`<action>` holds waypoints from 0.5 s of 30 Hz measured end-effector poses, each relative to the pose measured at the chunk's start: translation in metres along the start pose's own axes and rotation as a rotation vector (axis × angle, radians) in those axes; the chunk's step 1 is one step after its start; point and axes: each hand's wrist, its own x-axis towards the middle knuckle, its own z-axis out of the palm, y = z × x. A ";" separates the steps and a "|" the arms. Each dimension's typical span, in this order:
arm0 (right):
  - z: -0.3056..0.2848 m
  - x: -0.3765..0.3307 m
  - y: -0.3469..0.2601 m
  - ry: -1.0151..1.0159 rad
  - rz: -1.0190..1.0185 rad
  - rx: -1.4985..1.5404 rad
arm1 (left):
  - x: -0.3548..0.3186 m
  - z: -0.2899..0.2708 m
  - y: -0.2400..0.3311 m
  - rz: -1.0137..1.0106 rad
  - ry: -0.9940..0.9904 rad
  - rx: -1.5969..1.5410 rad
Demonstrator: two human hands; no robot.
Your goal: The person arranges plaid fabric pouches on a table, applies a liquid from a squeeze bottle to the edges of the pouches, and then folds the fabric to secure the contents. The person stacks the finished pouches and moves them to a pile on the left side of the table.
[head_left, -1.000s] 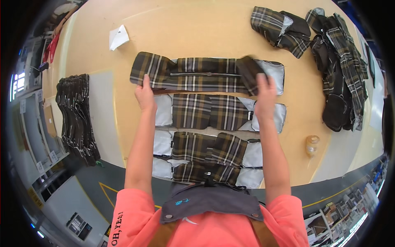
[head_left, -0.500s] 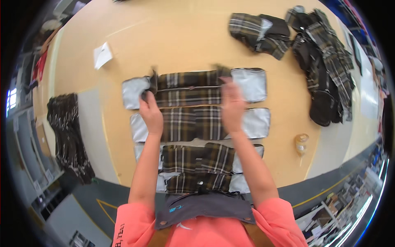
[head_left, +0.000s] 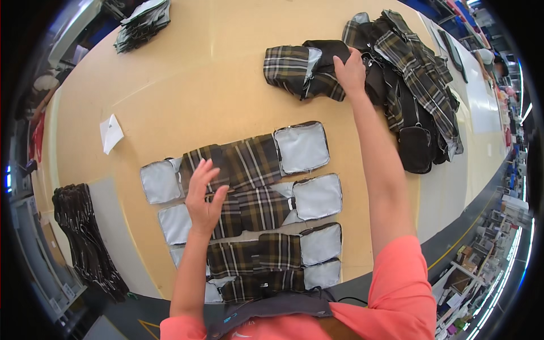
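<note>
left hand point(head_left: 205, 195) open, flat on laid-out plaid pieces point(head_left: 249, 170) | right hand point(head_left: 350, 72) grasping folded plaid piece point(head_left: 303, 71) (beside dark heap point(head_left: 416, 85))

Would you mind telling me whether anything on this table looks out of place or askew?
Mostly tidy: the flattened plaid pieces lie in overlapping rows under the left hand. The loose heap of plaid pieces at the far right is jumbled, and the folded piece by the right hand sits crooked. A white paper scrap lies alone.

brown plaid pieces point(head_left: 249, 170) — grey linings
</note>
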 end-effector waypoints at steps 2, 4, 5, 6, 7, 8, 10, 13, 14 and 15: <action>0.017 0.023 0.000 -0.121 0.169 -0.192 | -0.008 -0.005 0.007 0.009 -0.007 0.010; 0.023 0.034 -0.002 -0.337 0.376 -0.283 | -0.019 -0.008 0.011 -0.004 -0.007 0.036; 0.027 0.033 -0.006 -0.279 0.388 -0.330 | -0.026 -0.010 0.010 -0.013 -0.004 0.047; 0.029 0.035 -0.008 -0.286 0.401 -0.302 | -0.031 -0.011 0.009 -0.022 -0.002 0.057; 0.028 0.037 -0.009 -0.296 0.416 -0.279 | -0.035 -0.013 0.009 -0.040 -0.003 0.065; 0.023 0.038 -0.015 -0.309 0.426 -0.258 | -0.040 -0.015 0.012 -0.064 -0.001 0.071; 0.011 0.043 -0.018 -0.258 0.217 -0.219 | -0.046 -0.017 0.014 -0.095 0.005 0.069; -0.014 0.059 -0.018 -0.148 -0.070 -0.076 | -0.053 -0.020 0.017 -0.111 0.019 0.044; -0.026 0.065 -0.032 -0.195 -0.096 -0.045 | -0.056 -0.022 0.018 -0.115 0.031 0.044; -0.041 0.072 -0.047 -0.244 -0.123 -0.014 | -0.057 -0.025 0.020 -0.119 0.042 0.042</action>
